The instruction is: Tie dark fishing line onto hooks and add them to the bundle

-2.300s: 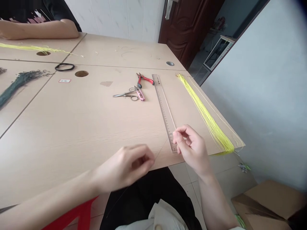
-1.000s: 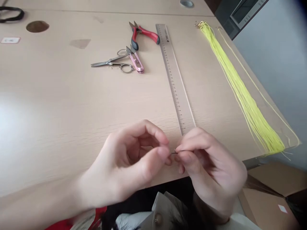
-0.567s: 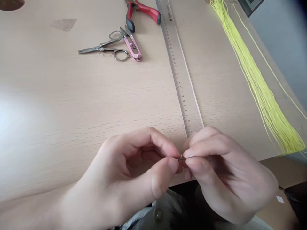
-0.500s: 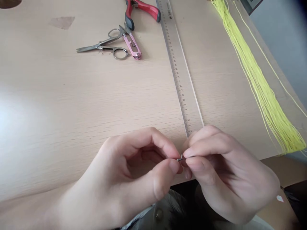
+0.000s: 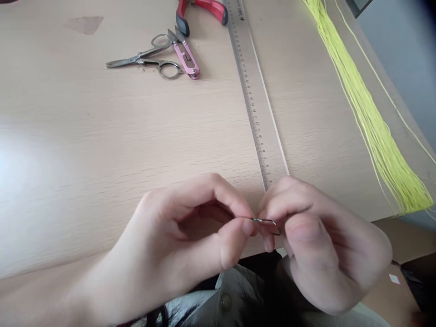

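A thin dark wire loop stretches between my hands just above the table's near edge. My left hand pinches one end between thumb and forefinger. My right hand holds the looped end in its curled fingers, and the fingertips hide part of the wire. Just beyond the fingers lies the end of a long clear ruler. Farther off are steel scissors, pink thread snips and red-handled pliers. A bundle of yellow thread stretches along the right side.
The pale wood table spreads left and ends just past the yellow thread, where a grey wall rises. Below its right edge sits a cardboard box. Dark and pale clothing shows beneath my hands.
The short wire tip pinched between my fingers now shows as an open loop. My right thumb has risen over it, and the view has shifted slightly, moving the tools up the frame.
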A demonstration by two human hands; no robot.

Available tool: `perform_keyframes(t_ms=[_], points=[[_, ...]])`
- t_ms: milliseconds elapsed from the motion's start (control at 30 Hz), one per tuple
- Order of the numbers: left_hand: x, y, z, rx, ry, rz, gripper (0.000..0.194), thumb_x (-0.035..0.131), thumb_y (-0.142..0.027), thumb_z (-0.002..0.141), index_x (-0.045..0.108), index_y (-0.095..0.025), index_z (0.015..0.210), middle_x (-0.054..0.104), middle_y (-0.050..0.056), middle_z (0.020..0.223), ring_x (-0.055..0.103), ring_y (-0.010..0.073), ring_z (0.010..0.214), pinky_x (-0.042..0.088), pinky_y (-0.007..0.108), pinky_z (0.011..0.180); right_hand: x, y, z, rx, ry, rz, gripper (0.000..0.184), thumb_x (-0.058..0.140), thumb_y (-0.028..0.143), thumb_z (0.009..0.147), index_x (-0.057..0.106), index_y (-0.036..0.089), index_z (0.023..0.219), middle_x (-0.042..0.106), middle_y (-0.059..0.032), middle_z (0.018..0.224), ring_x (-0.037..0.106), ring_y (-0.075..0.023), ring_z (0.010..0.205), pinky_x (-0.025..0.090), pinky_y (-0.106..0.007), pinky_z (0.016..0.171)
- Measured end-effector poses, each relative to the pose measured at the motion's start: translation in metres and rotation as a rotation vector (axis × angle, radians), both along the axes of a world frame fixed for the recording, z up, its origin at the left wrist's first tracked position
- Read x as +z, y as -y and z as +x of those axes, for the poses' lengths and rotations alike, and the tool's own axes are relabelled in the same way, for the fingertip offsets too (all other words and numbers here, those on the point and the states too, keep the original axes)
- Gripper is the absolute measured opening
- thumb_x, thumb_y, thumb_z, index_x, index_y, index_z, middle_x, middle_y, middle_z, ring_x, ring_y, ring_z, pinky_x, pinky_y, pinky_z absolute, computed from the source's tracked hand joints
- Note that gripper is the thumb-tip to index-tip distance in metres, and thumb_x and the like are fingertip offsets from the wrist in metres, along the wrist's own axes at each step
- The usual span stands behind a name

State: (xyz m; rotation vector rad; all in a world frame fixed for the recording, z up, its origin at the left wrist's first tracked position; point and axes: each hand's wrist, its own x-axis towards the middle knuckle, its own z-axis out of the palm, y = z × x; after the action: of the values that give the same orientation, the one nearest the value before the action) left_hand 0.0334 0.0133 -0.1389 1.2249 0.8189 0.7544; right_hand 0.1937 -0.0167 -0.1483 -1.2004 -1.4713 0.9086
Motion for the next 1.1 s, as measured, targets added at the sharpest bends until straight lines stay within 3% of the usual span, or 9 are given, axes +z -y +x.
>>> perform_keyframes(t_ms=[267, 433, 600, 867, 1100], points=[[-0.001, 0.000, -0.001, 0.020, -0.139, 0.043, 0.008, 0.061, -0.030, 0.082, 0.061, -0.025, 0.076, 0.067, 0.000, 0.068, 0.064, 0.0161, 0.057, 0.054, 0.023, 0.045, 0.013, -0.003, -0.001, -0.018, -0.002, -0.056, 0.017, 0.054, 0.011, 0.079, 0.056, 0.015, 0.063, 0.047, 0.0029, 0.053, 0.043, -0.0060, 0.045, 0.035, -0.021, 0.039], [-0.001, 0.001, -0.002, 0.040, -0.126, 0.043, 0.006, 0.062, -0.027, 0.081, 0.061, -0.024, 0.076, 0.064, -0.001, 0.065, 0.059, 0.0129, 0.050, 0.049, 0.020, 0.040, 0.011, 0.001, -0.003, -0.019, -0.090, -0.049, 0.011, 0.054, 0.011, 0.078, 0.061, 0.015, 0.072, 0.050, 0.0017, 0.057, 0.046, -0.0084, 0.050, 0.040, -0.024, 0.044], [0.000, 0.002, -0.001, 0.030, -0.105, 0.033, 0.005, 0.062, -0.024, 0.080, 0.061, -0.022, 0.076, 0.066, 0.001, 0.068, 0.062, 0.0151, 0.055, 0.051, 0.022, 0.043, 0.011, -0.001, -0.002, -0.020, 0.032, -0.028, 0.016, 0.055, 0.006, 0.077, 0.059, 0.018, 0.067, 0.053, 0.0034, 0.057, 0.046, -0.0059, 0.047, 0.041, -0.021, 0.042], [0.002, 0.000, 0.001, 0.058, -0.118, 0.032, 0.006, 0.063, -0.024, 0.078, 0.063, -0.021, 0.073, 0.064, 0.001, 0.062, 0.060, 0.0148, 0.052, 0.050, 0.021, 0.042, 0.010, -0.003, 0.002, 0.031, -0.005, -0.039, 0.014, 0.054, 0.007, 0.080, 0.060, 0.018, 0.074, 0.054, 0.0010, 0.062, 0.047, -0.0071, 0.050, 0.038, -0.023, 0.041], [0.003, 0.002, 0.004, 0.087, -0.045, 0.051, 0.007, 0.062, -0.019, 0.079, 0.064, -0.018, 0.072, 0.062, 0.003, 0.060, 0.058, 0.0141, 0.052, 0.049, 0.021, 0.042, 0.006, -0.005, 0.006, 0.112, -0.002, 0.023, 0.010, 0.057, 0.008, 0.081, 0.060, 0.018, 0.079, 0.057, 0.0010, 0.069, 0.050, -0.0070, 0.059, 0.044, -0.021, 0.049]])
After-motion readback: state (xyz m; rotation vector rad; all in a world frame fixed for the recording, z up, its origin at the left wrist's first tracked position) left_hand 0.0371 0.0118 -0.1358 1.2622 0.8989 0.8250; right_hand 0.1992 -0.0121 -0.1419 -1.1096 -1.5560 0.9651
